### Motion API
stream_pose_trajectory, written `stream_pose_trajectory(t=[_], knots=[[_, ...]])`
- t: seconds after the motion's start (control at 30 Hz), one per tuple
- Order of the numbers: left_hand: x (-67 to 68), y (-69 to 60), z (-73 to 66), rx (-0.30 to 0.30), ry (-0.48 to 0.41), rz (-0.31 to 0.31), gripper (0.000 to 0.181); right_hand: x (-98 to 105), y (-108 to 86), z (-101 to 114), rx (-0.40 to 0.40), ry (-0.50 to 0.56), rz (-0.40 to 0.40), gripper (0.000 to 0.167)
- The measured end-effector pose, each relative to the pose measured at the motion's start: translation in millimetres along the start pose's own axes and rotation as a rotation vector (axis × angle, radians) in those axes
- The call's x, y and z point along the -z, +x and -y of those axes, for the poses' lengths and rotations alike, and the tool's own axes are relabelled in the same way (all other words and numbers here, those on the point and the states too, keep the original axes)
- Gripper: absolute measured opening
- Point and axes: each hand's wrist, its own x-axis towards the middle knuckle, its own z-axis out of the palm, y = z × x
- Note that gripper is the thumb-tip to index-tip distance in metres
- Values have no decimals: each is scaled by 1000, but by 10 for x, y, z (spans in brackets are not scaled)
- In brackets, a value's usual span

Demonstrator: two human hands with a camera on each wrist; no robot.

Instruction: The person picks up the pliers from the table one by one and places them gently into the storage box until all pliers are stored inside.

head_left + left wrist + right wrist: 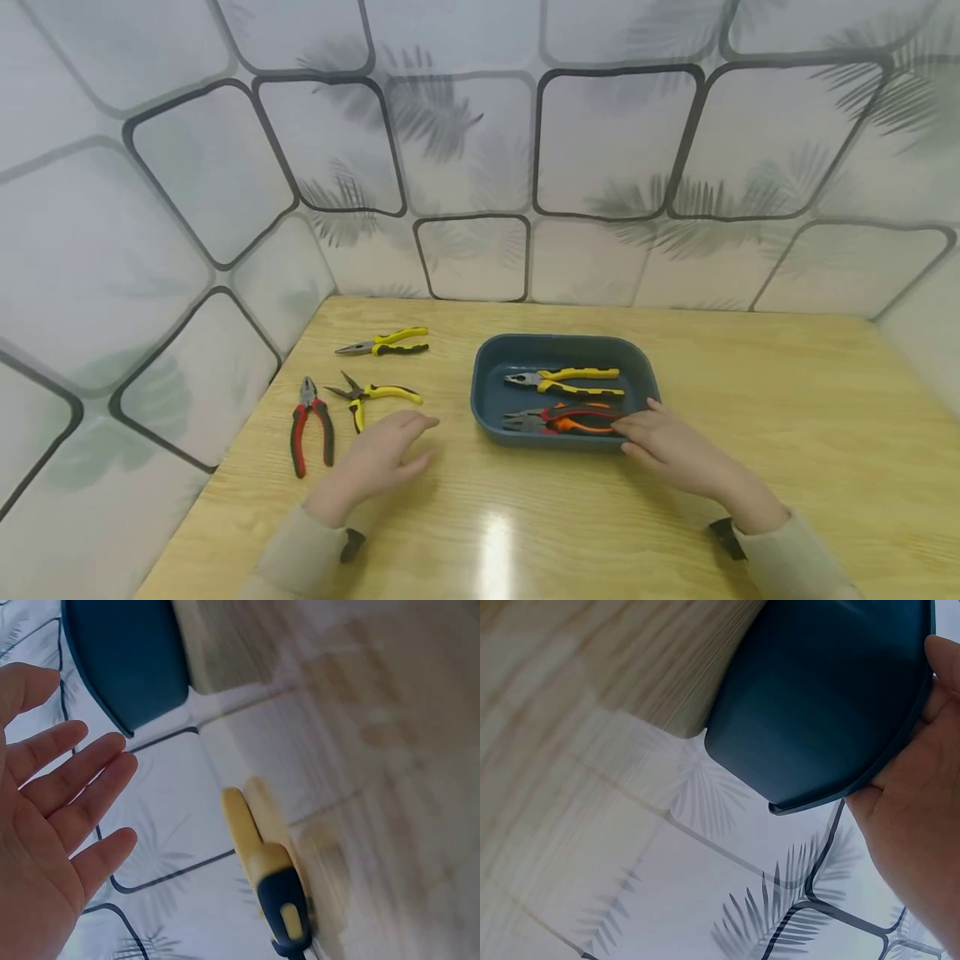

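The left hand (375,458) hovers over the table left of the blue tray (555,442), fingers spread and holding nothing. Beside it lie open yellow-handled pliers (393,392); the left wrist view shows the empty palm (45,832) and a yellow-and-black handle (283,881). At the tray's front right corner, the right hand (675,446) grips the rim, fingers over the edge and thumb outside. The right wrist view has this hand (915,810) against the tray wall (817,705), some fingers hidden. Inside are yellow-and-black pliers (581,374) and pliers with red (570,411) and orange (573,426) handles.
Red-and-black pliers (298,437) lie at the table's left side. Long-nose pliers with yellow-and-black handles (401,349) lie farther back. Patterned wall covering (472,258) rises behind and left of the wooden table (787,400).
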Motion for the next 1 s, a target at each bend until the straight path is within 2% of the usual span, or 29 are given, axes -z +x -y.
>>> stream_pose_trajectory(t=[0.2, 0.5, 0.77, 0.9, 1.0], knots=[[34, -93, 96, 19, 18, 50, 41, 25, -23, 0, -13, 16, 0, 30], [81, -231, 263, 29, 84, 49, 38, 24, -6, 15, -15, 8, 5, 30], [149, -267, 380, -23, 183, 37, 52, 24, -3, 20, -20, 5, 6, 29], [206, -278, 454, 13, 215, 66, 57, 17, -8, 19, -18, 12, 2, 29], [238, -275, 525, 84, 256, 130, 60, 5, -8, 20, -15, 20, -5, 30]])
